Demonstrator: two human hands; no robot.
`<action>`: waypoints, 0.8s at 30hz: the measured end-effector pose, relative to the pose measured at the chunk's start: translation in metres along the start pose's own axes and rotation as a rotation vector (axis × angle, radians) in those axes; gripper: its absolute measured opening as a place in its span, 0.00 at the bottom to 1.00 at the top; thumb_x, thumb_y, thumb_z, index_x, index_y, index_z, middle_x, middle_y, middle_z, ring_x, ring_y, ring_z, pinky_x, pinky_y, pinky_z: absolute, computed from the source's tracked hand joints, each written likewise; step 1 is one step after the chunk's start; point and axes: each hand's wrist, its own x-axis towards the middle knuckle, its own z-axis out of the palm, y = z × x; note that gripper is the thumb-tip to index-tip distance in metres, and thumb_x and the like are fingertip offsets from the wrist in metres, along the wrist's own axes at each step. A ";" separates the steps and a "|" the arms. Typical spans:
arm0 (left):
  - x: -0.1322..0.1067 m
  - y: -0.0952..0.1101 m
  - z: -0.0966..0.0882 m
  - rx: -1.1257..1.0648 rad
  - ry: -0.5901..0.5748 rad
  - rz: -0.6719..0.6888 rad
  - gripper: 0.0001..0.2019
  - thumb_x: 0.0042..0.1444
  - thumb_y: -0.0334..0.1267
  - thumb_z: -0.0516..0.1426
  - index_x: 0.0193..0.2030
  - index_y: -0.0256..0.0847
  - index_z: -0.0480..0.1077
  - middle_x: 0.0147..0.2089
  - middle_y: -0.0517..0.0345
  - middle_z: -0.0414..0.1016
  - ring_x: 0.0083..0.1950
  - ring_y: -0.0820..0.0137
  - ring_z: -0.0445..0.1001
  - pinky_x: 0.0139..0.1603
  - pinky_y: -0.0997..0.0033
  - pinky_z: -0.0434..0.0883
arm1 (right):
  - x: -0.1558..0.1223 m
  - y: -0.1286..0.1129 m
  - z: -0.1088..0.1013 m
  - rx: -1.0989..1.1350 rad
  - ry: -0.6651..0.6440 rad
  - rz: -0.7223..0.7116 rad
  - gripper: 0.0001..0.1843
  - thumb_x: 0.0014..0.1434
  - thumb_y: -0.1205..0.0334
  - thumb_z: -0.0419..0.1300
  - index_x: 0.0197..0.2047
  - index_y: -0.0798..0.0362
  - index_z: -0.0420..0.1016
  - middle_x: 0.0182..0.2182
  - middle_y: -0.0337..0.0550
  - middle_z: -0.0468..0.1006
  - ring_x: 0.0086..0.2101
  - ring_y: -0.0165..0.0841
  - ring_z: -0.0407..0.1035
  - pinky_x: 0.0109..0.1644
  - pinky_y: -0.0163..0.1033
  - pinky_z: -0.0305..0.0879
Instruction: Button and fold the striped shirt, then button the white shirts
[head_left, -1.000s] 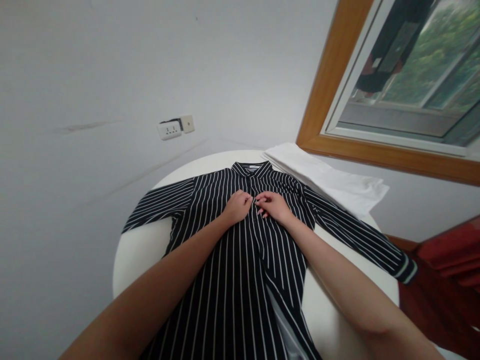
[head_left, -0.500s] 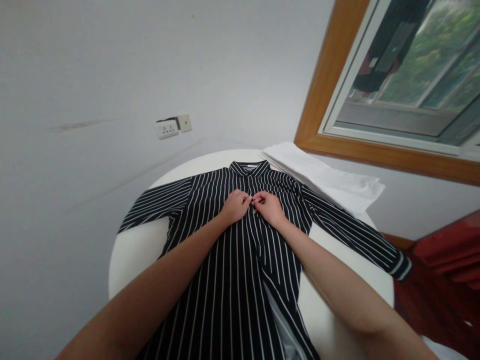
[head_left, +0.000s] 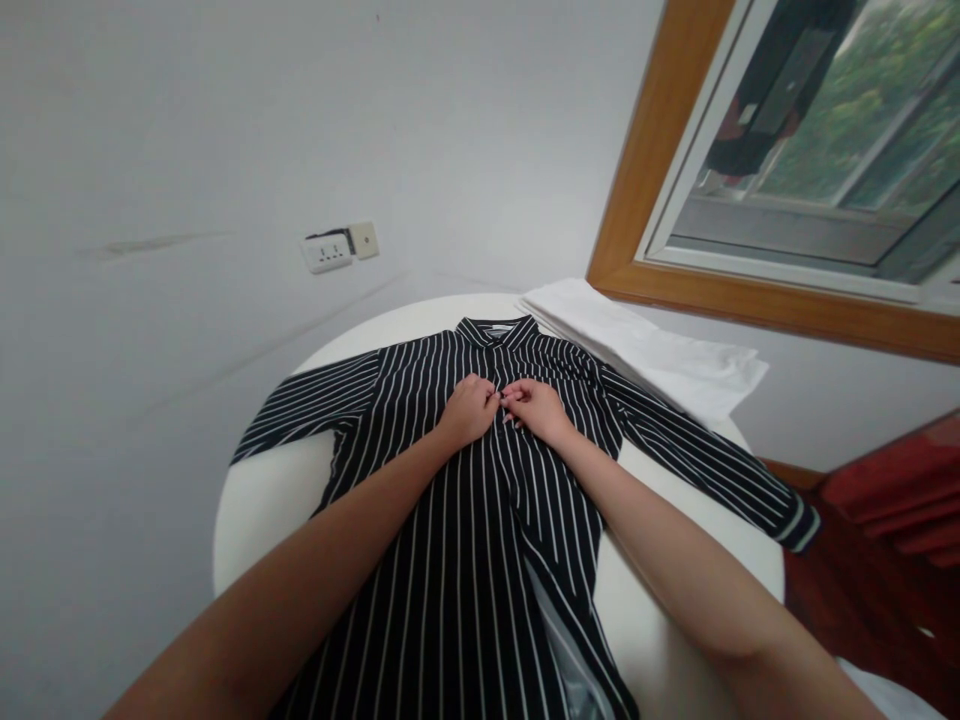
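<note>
A black shirt with white stripes (head_left: 457, 540) lies front up on a round white table (head_left: 277, 495), its collar toward the wall and its sleeves spread to both sides. My left hand (head_left: 471, 408) pinches the shirt's front edge at chest height, below the collar. Close against it, my right hand (head_left: 534, 408) pinches the same front strip, fingertips nearly touching the left ones. Any button between the fingers is too small to make out. Lower down, the shirt front parts and shows a grey inner side.
Folded white cloth (head_left: 645, 345) lies at the table's back right, partly beside the right-hand sleeve. Behind the table is a wall with a socket (head_left: 328, 252). A wood-framed window (head_left: 750, 300) is at the right, above a red curtain (head_left: 900, 490).
The view has shifted slightly. Both hands stay at the same place on the shirt front, with only small finger movement.
</note>
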 end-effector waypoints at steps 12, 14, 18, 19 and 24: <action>0.000 0.002 -0.002 -0.011 0.008 -0.032 0.07 0.56 0.32 0.48 0.32 0.38 0.67 0.35 0.52 0.67 0.43 0.64 0.67 0.49 0.61 0.66 | 0.002 0.004 -0.003 0.065 -0.019 -0.014 0.04 0.53 0.70 0.59 0.35 0.58 0.72 0.24 0.37 0.74 0.24 0.26 0.74 0.20 0.25 0.67; 0.001 0.002 -0.003 -0.015 0.005 -0.035 0.07 0.56 0.32 0.48 0.33 0.38 0.67 0.36 0.52 0.67 0.43 0.64 0.67 0.50 0.61 0.66 | 0.001 0.004 -0.002 0.045 -0.006 -0.019 0.04 0.54 0.69 0.59 0.35 0.57 0.71 0.24 0.36 0.73 0.24 0.26 0.73 0.20 0.24 0.67; 0.000 -0.001 -0.003 -0.032 -0.009 -0.012 0.08 0.56 0.33 0.48 0.33 0.38 0.67 0.36 0.53 0.67 0.43 0.64 0.67 0.50 0.60 0.65 | -0.001 0.003 -0.003 -0.038 0.001 -0.053 0.04 0.56 0.66 0.57 0.34 0.57 0.71 0.26 0.39 0.73 0.25 0.27 0.74 0.19 0.26 0.66; 0.000 -0.001 -0.003 -0.039 -0.011 -0.002 0.08 0.57 0.33 0.48 0.33 0.39 0.67 0.36 0.53 0.67 0.44 0.64 0.66 0.50 0.60 0.66 | -0.001 0.003 -0.003 -0.064 -0.003 -0.065 0.05 0.56 0.65 0.57 0.34 0.57 0.71 0.27 0.39 0.74 0.25 0.28 0.74 0.19 0.26 0.66; -0.001 -0.002 -0.004 -0.053 -0.014 0.037 0.08 0.57 0.33 0.48 0.35 0.38 0.68 0.37 0.51 0.67 0.44 0.64 0.67 0.51 0.59 0.66 | 0.002 0.005 -0.004 -0.267 0.004 -0.108 0.07 0.59 0.64 0.55 0.33 0.54 0.72 0.24 0.36 0.74 0.22 0.25 0.72 0.22 0.27 0.64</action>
